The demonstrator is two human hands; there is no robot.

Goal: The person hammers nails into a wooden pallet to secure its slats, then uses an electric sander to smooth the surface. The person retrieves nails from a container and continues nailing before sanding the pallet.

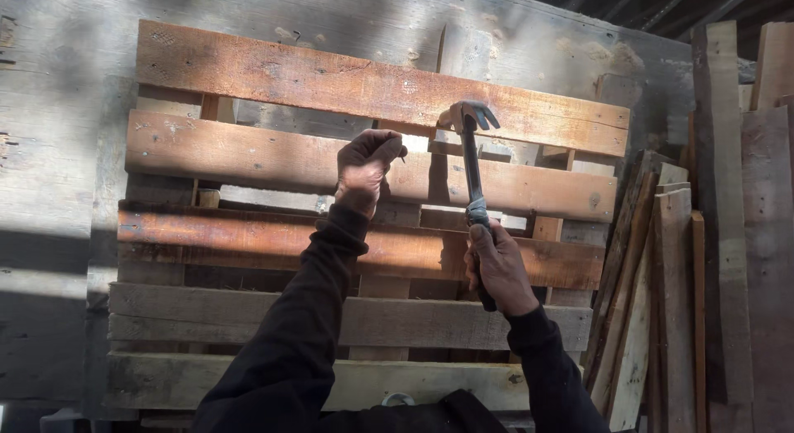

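The right hand [499, 267] is clenched round the handle of a dark steel claw hammer [471, 164], its head raised beside the second slat of the weathered wooden pallet [248, 156]. The left hand [364, 168] pinches a small nail against that slat, near its middle. This looks like nail-setting; the strike calls for a short, square tap clear of the fingers.

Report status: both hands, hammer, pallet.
Left hand pinching a nail against the pallet. Right hand gripping hammer, head raised. Loose planks leaning at right, clear of hands.
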